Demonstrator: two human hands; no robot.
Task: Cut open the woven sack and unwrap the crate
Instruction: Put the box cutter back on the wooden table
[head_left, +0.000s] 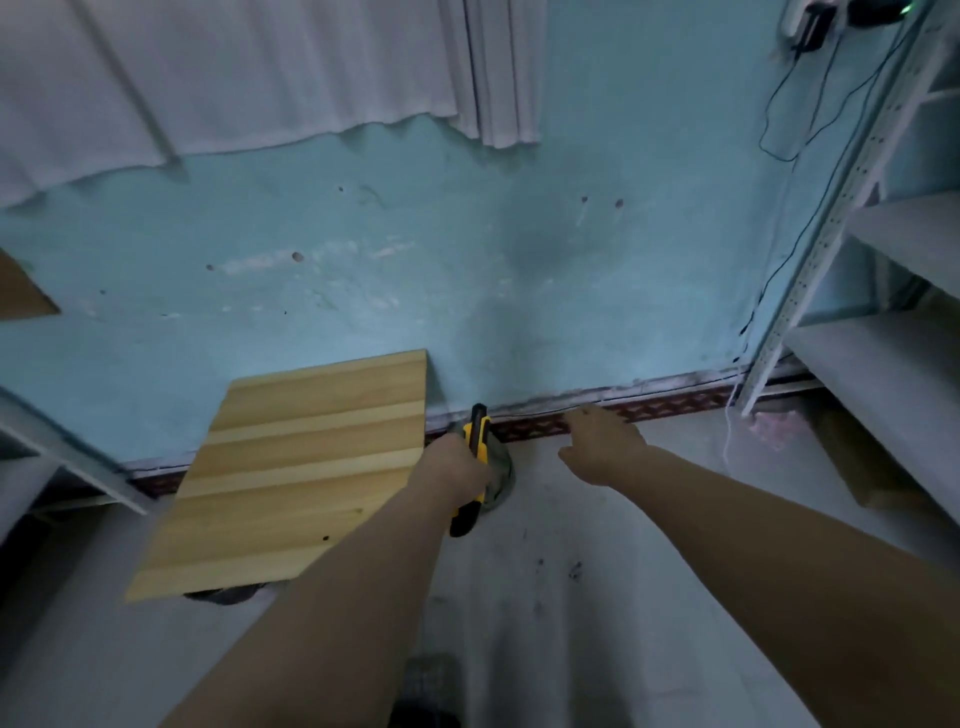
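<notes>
A pale wooden slatted crate (301, 467) stands on the floor against the blue wall, left of centre, its top face showing. My left hand (460, 470) is shut on a yellow and black utility knife (475, 457), just right of the crate's far right corner. A grey-green bit of woven sack (501, 475) shows behind that hand by the wall's base, and a dark piece of sack peeks out under the crate's near edge. My right hand (605, 441) hovers to the right, fingers spread, holding nothing.
Grey metal shelving (883, 322) fills the right side, with a cardboard box (862, 467) under it. Another shelf frame (67, 447) stands at the left. White curtains (234, 78) hang above, and cables run down the wall at the right.
</notes>
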